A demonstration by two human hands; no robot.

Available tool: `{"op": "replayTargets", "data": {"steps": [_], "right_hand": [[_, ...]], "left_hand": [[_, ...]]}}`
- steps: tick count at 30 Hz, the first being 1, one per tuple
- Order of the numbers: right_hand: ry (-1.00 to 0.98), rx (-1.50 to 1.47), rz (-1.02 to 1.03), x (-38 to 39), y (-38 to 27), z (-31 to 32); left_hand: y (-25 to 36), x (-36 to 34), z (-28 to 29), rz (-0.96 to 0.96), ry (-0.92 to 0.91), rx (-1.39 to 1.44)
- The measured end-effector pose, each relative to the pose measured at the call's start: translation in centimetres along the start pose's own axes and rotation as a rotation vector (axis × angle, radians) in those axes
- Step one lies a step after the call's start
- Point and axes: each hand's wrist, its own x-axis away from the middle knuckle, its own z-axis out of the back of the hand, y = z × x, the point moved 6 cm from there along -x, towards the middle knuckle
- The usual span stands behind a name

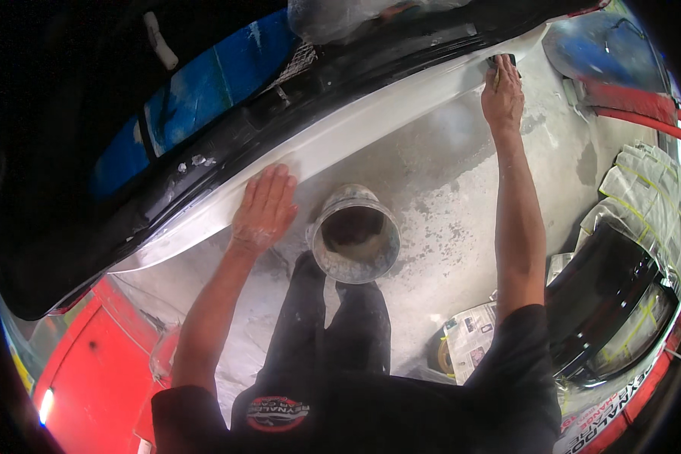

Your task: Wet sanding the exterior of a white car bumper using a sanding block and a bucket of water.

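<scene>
A long white car sill panel (371, 130) runs from the lower left to the upper right, along the edge of a car body. My left hand (266, 206) lies flat on its left part, fingers stretched out and pressed together, holding nothing. Far along at the right end, my right hand (503, 97) grips a small dark pad (513, 60) against the panel. My fingers cover most of that pad. Below the panel, between the two arms, a dirty bucket (392, 246) with murky contents stands on the floor by my legs.
Wet patches mark the concrete floor (439, 204). A black car part (605, 291) rests at the right beside masking sheets (643, 193). Newspaper (469, 333) lies near my right elbow. A red car panel (91, 363) stands at the lower left. The car's dark opening is above the sill.
</scene>
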Motion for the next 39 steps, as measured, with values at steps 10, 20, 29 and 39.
{"op": "replayTargets", "data": {"steps": [10, 20, 29, 39], "right_hand": [[-0.166, -0.313, 0.272, 17.2, -24.1, 2.5], [-0.344, -0.204, 0.430, 17.5, -23.5, 3.0], [-0.429, -0.396, 0.808, 26.9, -45.7, 3.5], [-0.335, -0.385, 0.635, 18.8, -31.0, 3.3]], "left_hand": [[-0.4, -0.5, 0.5, 0.042, -0.119, -0.076], [-5.9, 12.4, 4.7, 0.220, -0.143, 0.072], [-13.8, 26.2, 7.6, 0.630, -0.092, -0.049], [-13.6, 28.1, 7.6, 0.723, -0.021, -0.093]]}}
